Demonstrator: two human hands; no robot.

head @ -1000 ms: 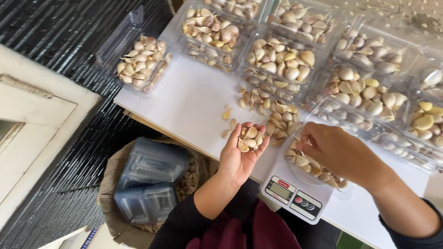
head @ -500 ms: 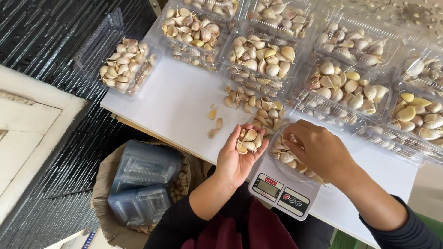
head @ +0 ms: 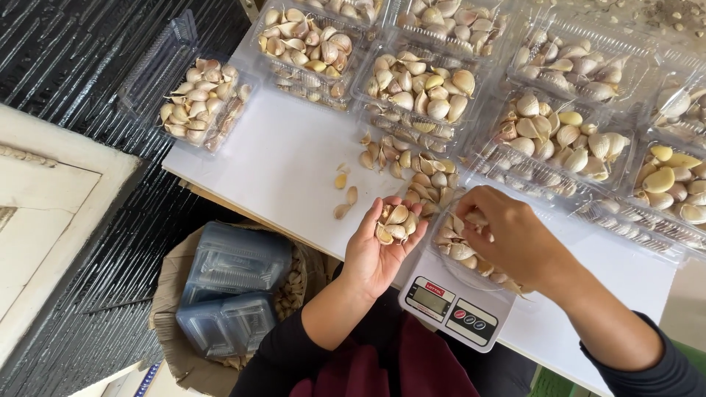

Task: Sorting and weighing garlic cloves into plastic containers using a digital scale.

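My left hand (head: 379, 250) is cupped palm up at the table's near edge and holds a few garlic cloves (head: 395, 220). My right hand (head: 511, 239) reaches down into a clear plastic container of cloves (head: 460, 250) that sits on a small white kitchen scale (head: 452, 309); its fingers pinch at the cloves there, and whether one is gripped is hard to tell. A loose pile of cloves (head: 412, 169) lies on the white table (head: 287, 162) just beyond both hands.
Several clear clamshell boxes filled with cloves (head: 419, 84) line the table's far side, one (head: 202, 103) at the left corner. Three stray cloves (head: 344, 195) lie loose. Below the table a sack (head: 176, 323) holds stacked empty clear boxes (head: 232, 287).
The view has shifted, so everything sits lower and more to the left in frame. My left hand stays cupped with cloves; my right hand stays at the container on the scale.
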